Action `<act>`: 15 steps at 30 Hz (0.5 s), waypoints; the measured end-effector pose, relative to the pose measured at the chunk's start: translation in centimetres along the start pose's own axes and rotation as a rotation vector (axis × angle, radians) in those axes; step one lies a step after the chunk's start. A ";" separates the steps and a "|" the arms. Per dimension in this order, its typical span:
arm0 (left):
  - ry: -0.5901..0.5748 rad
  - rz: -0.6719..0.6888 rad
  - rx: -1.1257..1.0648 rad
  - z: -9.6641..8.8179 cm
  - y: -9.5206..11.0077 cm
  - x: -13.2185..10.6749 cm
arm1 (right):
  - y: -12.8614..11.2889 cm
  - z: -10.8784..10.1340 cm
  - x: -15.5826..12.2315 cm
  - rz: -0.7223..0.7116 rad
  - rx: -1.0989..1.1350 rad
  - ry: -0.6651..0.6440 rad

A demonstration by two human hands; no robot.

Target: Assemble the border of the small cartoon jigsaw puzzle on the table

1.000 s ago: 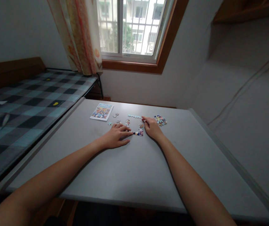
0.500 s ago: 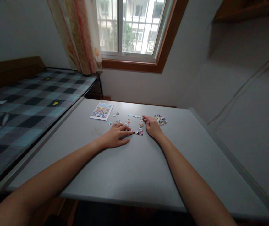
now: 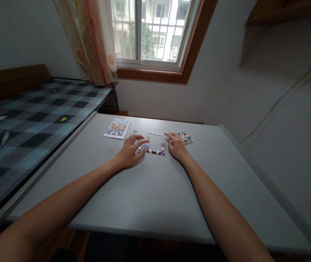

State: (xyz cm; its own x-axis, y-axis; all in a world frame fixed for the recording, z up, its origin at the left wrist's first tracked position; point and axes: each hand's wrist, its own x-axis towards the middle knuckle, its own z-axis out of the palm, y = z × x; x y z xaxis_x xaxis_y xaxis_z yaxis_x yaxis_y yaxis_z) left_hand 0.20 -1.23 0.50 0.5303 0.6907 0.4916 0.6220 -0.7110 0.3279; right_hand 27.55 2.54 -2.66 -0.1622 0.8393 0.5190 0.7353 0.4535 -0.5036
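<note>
A partly joined jigsaw puzzle frame (image 3: 157, 153) lies on the table, its bottom strip and side pieces making an open outline. At its left side is my left hand (image 3: 132, 150), fingers spread and curved over a few loose pieces; some pieces are hidden under it. My right hand (image 3: 176, 145) rests at the puzzle's right side, index finger stretched toward the upper right corner by the pale blue top strip (image 3: 155, 133), the other fingers curled. Just beyond the right hand sits a heap of loose puzzle pieces (image 3: 186, 138). A picture card (image 3: 117, 128) shows a colourful printed scene.
The white table (image 3: 144, 200) reaches to the wall under the window. A bed with a checked cover (image 3: 73, 105) stands along the left. A wooden shelf (image 3: 289, 12) juts out at the upper right, and a cable (image 3: 275, 105) hangs on the right wall.
My left hand has drawn back to the left and lifted its fingers off the bottom strip, uncovering the lower left part of the puzzle. My right hand stays nearly still.
</note>
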 end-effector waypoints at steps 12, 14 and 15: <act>0.048 -0.417 0.202 -0.2 -3.0 0.6 | -0.5 -0.1 0.0 0.005 -0.008 -0.005; 0.033 -0.405 0.203 -0.1 -2.9 0.5 | -0.6 -0.1 0.0 0.006 -0.010 -0.012; 0.030 -0.405 0.205 -0.1 -2.8 0.4 | -0.6 -0.2 0.0 0.007 -0.010 -0.016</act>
State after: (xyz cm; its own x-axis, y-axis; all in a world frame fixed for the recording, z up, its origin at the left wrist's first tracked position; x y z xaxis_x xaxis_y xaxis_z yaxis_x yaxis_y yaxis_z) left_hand -1.38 1.07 -0.13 0.2061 0.9014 0.3807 0.8785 -0.3418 0.3338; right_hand 27.23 2.20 -2.25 -0.1674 0.8473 0.5040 0.7432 0.4444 -0.5002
